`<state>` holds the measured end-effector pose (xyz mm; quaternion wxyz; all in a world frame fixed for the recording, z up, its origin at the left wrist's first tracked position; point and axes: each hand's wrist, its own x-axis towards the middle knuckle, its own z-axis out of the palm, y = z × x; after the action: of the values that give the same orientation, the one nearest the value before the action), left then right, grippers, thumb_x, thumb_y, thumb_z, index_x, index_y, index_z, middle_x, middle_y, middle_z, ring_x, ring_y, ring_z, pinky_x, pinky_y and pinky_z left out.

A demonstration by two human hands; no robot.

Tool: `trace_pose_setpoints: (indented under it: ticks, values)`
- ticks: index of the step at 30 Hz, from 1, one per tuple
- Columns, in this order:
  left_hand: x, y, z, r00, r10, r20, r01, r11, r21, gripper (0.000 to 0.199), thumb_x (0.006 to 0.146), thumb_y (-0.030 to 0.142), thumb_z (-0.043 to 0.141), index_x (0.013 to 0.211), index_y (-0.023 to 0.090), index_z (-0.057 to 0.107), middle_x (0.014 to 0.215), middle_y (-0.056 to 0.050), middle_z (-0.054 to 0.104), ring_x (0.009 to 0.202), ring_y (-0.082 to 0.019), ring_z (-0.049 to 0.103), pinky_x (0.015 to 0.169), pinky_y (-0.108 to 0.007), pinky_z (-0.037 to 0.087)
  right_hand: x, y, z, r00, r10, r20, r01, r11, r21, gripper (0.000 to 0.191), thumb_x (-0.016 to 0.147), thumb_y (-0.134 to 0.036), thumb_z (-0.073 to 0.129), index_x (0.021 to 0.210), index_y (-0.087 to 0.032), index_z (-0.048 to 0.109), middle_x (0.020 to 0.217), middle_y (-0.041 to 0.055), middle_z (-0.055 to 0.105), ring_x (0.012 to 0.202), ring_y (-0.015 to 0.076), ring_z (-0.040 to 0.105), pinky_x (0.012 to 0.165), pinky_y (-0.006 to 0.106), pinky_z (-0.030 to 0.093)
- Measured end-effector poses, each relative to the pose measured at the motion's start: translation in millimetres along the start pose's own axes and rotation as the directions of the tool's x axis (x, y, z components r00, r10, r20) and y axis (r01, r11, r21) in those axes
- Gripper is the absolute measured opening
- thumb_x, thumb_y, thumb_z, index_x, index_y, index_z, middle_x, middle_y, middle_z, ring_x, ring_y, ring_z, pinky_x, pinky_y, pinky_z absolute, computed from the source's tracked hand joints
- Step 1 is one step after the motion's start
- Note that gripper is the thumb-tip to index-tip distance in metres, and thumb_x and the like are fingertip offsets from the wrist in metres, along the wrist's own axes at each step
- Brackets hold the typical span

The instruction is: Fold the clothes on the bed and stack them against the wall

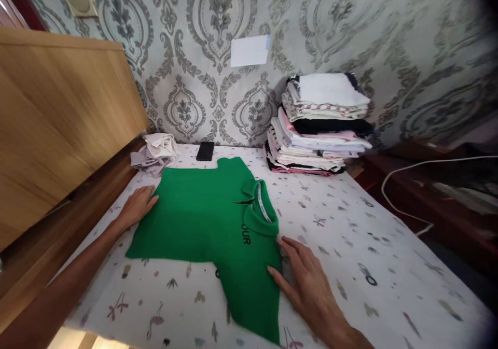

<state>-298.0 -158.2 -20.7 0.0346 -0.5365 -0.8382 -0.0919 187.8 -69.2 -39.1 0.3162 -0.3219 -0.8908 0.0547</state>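
A green polo shirt lies spread out sideways on the patterned white sheet, its collar to the right and its hem to the left. Dark lettering shows on the chest below the collar. At the hem edge rests my left hand, fingers stretched out and touching the cloth. My right hand is by the shoulder and sleeve near the collar, fingers apart, with the thumb over the green fabric. Neither hand grips the shirt.
Folded clothes stand in a tall stack at the back right. A black phone and a crumpled pale cloth lie near the wall. A wooden panel borders the left; a white cable hangs at right.
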Motion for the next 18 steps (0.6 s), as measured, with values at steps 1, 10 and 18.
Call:
trace_pose_setpoints:
  ticks: [1,10,18]
  values:
    - [5,2,-2.1,0.998,-0.055,-0.012,0.055,0.998,0.007,0.05,0.092,0.049,0.039,0.118,0.015,0.065,0.12,-0.018,0.067,0.113,-0.034,0.061,0.093,-0.044,0.049,1,2,3,0.997,0.079,-0.007,-0.079,0.997,-0.026,0.039,0.093,-0.044,0.056,0.123,-0.019,0.058,0.114,0.0151,0.064,0.099,0.0304,0.063,0.08,0.046,0.055]
    - [53,31,-4.4,0.93,-0.341,0.138,0.363,0.91,-0.202,0.013,0.073,0.034,0.065,0.076,0.022,0.061,0.076,-0.005,0.067,0.077,-0.026,0.065,0.06,-0.029,0.041,40,-15,-11,0.853,0.426,0.3,-0.472,0.876,0.098,0.019,0.08,-0.033,0.051,0.066,-0.023,0.046,0.061,-0.0001,0.056,0.059,0.0168,0.052,0.057,0.029,0.038]
    - [59,7,4.3,0.954,-0.292,0.072,0.293,0.851,-0.435,0.021,0.069,0.03,0.066,0.086,0.021,0.057,0.064,0.002,0.059,0.061,-0.019,0.062,0.05,-0.025,0.042,41,5,-34,0.767,0.38,0.518,-0.551,0.803,0.227,0.026,0.08,-0.042,0.057,0.063,-0.023,0.048,0.055,-0.0018,0.056,0.053,0.0153,0.052,0.052,0.027,0.037]
